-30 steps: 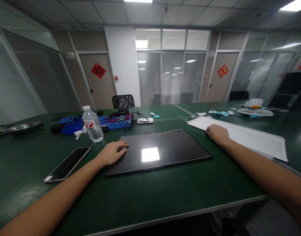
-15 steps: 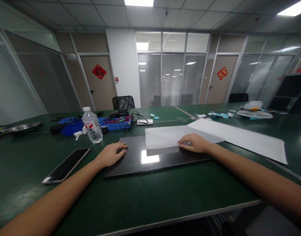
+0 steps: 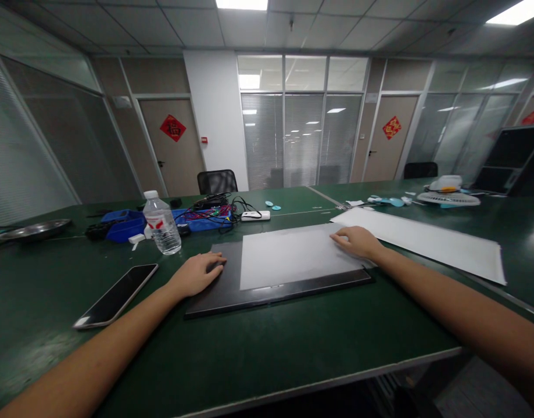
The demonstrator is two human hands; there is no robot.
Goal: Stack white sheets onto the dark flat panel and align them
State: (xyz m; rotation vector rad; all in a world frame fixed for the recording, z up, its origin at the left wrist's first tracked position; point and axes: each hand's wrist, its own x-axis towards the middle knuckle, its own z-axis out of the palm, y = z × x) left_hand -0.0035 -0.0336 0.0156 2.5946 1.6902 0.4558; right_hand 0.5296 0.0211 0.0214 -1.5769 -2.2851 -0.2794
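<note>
A flat black glossy panel point(image 3: 223, 293) lies on the green table in front of me. A white sheet point(image 3: 288, 255) lies flat over most of the panel, leaving its left strip bare. My left hand point(image 3: 197, 273) rests on the panel's left edge, fingers loosely curled with nothing in them. My right hand point(image 3: 356, 241) presses down on the sheet's right end, fingers flat on the paper.
A phone point(image 3: 116, 295) lies face up to the left. A water bottle point(image 3: 162, 223), blue trays with cables point(image 3: 205, 217) and a white box point(image 3: 255, 215) stand behind. A stack of white sheets point(image 3: 432, 241) lies to the right. The table's near edge point(image 3: 319, 383) runs below.
My right hand took a white sheet from the stack on the right, dragged it left over the black panel, and now has it lying flat on the panel. The left hand stayed put.
</note>
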